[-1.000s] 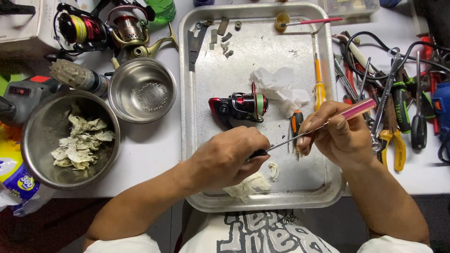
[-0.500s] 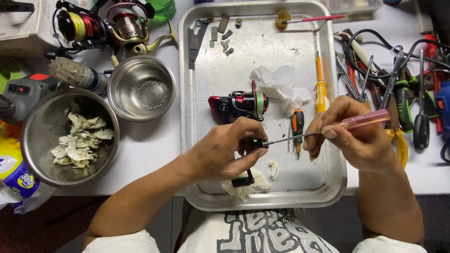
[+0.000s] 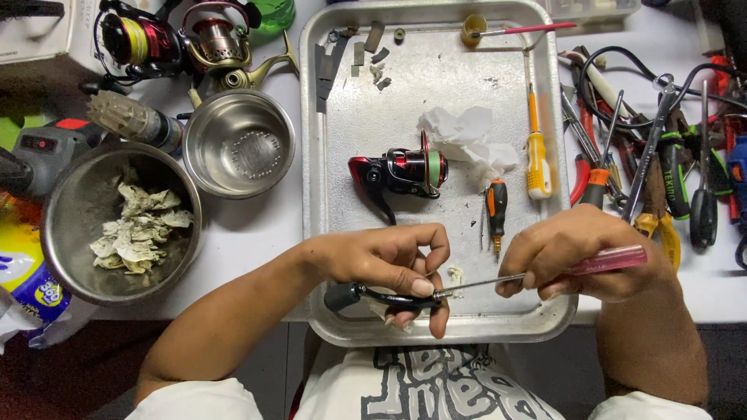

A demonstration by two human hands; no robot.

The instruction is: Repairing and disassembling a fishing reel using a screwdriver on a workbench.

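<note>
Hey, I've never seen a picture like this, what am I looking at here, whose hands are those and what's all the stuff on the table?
This is one view from a camera worn on a person's head, looking straight down at their own two bare hands over a white workbench. No machine is involved.

The left hand pinches a black reel handle with a round knob. The right hand holds a screwdriver with a clear pink handle, its thin metal tip meeting the end of that handle part.

Both hands work over a metal tray. On it lie a red and black fishing reel body, crumpled white tissue, a yellow screwdriver, a small orange and black screwdriver and some small parts near the top.

Left of the tray sit an empty steel bowl, a larger bowl holding used wipes and two more reels. Pliers and other tools are piled on the right.
</note>
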